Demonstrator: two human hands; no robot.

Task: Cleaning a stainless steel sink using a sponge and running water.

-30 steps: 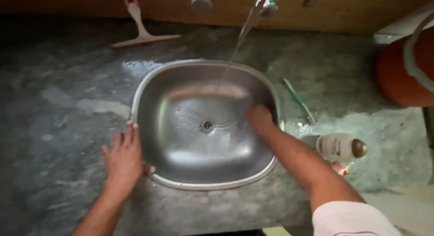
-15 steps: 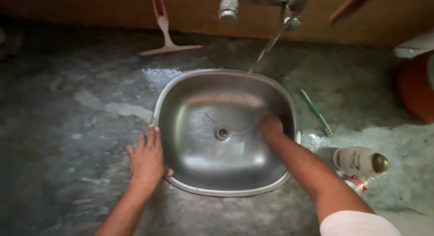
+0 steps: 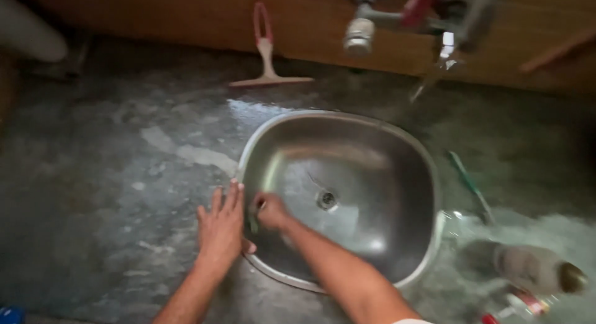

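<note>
Steel gleams wet as a person scrubs a sink (image 3: 397, 144) set into a mottled stone counter (image 3: 124, 175), seen from a head-worn camera. The right hand (image 3: 270, 211) is down inside the bowl against its left wall, fingers curled shut around what looks like a small green scrubber (image 3: 253, 223); the view is blurred, so its exact kind cannot be told. The scrubber peeks out on the rim side of the fist, pressed between the fingers and the steel. The left hand (image 3: 221, 229) lies flat on the counter just beside the sink's left rim, fingers spread and holding nothing, its fingertips at the rim's edge.

Water falls at a slant from a tap (image 3: 444, 54) above the far right rim. With the stream landing near the edge, it could splash onto the already wet counter. The steel looks slick, so the scrubbing fist could slide, and the bracing palm could slip on damp stone.

A window wiper (image 3: 268, 66) with a red loop handle leans against the back wall. A green toothbrush (image 3: 470, 186) lies right of the sink, and a pale bottle (image 3: 539, 269) with a dark cap rests on its side near the front corner.
</note>
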